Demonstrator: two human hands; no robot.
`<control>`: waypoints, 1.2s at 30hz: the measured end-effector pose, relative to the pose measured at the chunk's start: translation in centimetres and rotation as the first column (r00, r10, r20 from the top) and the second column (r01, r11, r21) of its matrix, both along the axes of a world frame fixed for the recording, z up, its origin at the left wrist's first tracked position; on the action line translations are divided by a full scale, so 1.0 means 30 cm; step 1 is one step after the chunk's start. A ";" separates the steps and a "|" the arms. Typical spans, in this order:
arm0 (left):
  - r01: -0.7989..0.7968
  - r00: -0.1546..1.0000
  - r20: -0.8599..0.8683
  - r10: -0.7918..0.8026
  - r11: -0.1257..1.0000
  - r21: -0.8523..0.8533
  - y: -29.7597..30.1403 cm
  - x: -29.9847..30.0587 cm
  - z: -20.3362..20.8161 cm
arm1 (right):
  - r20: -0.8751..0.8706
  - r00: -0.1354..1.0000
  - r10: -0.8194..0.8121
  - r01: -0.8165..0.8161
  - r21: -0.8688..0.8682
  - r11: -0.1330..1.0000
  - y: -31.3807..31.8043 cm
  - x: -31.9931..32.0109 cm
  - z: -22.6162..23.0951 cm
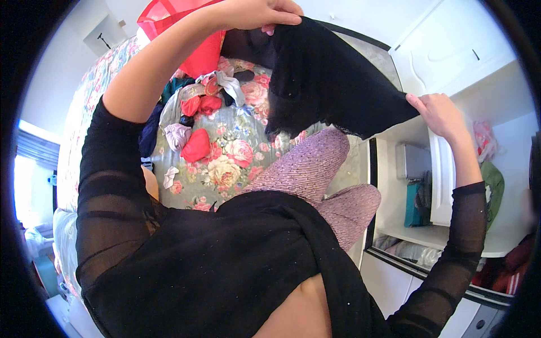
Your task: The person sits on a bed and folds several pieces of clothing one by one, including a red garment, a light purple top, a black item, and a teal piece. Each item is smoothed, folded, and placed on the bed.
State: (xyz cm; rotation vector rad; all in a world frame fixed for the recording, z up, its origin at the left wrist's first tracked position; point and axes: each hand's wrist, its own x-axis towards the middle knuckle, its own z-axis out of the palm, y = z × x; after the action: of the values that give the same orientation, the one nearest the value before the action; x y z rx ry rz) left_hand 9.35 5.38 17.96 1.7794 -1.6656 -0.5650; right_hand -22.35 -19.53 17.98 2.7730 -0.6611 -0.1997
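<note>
A black garment (pixel 332 79) is stretched between my two hands above the bed, with a frayed or lacy lower edge; its exact kind is unclear. My left hand (pixel 267 12), at the top of the view, pinches its upper left corner. At the right, my right hand (pixel 442 114) grips the opposite corner between thumb and fingers. Below and left of the cloth, a pile of small clothes lies on the floral bedspread (pixel 186 174). In it are a red bundle (pixel 195 145), a lilac piece (pixel 177 136) and a grey piece (pixel 172 112).
Behind the pile stands a red bag (pixel 203 59). An open white wardrobe on my right holds a teal box (pixel 417 204) and a green cloth (pixel 492 191). My bent legs in patterned trousers (pixel 298 166) rest on the bed. A crumpled white scrap (pixel 170 177) lies near the pile.
</note>
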 end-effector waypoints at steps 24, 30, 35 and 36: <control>0.065 0.950 0.302 -0.076 0.997 0.043 -0.028 0.062 -0.073 | -0.245 0.944 0.222 0.122 0.883 0.454 0.016 -0.012 -0.121; 0.031 0.939 0.343 -0.027 1.000 -0.006 0.002 0.068 -0.088 | -0.237 0.957 0.166 0.178 0.935 0.308 0.062 -0.029 -0.124; -0.005 0.939 0.342 0.026 0.998 -0.062 0.002 0.073 -0.062 | -0.251 0.924 0.290 0.184 0.953 0.239 0.067 -0.008 -0.116; -0.004 0.940 0.338 0.041 0.994 -0.110 0.001 0.074 -0.058 | -0.238 0.930 0.280 0.172 0.955 0.241 0.066 -0.009 -0.114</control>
State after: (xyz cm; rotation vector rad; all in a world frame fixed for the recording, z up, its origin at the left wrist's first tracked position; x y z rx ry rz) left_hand 11.56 5.41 16.23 1.8926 -1.8605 -0.1555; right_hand -22.63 -17.56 14.57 3.6841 -0.3290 -1.6456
